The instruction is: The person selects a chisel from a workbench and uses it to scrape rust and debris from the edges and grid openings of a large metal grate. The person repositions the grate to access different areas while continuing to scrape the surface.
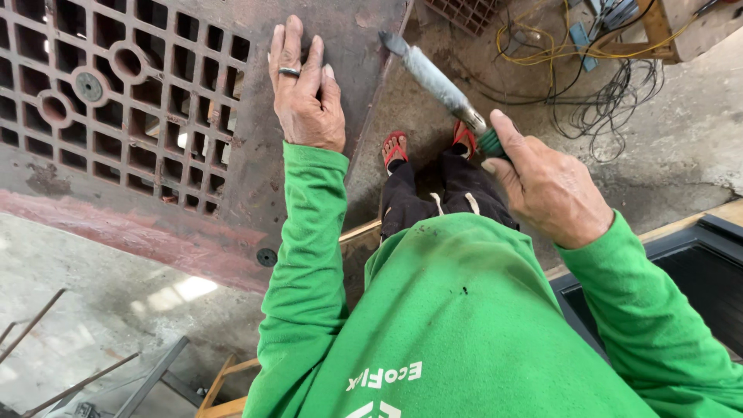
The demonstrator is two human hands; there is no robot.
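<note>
Green sleeves fill the foreground. Left hand [306, 91] lies flat, fingers spread, on the rusty metal panel [232, 193] just inside its right edge, beside the grid of square openings [124, 101]. Right hand [546, 188] is clamped on a green-handled tool [441, 85] — grey shaft angled up-left over bare concrete floor [681, 147]. Tangled wires [604, 93] lie further right.

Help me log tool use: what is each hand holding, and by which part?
The right hand grips a paintbrush by its green handle end. The left hand holds nothing; it lies flat on the rusty metal panel.
</note>
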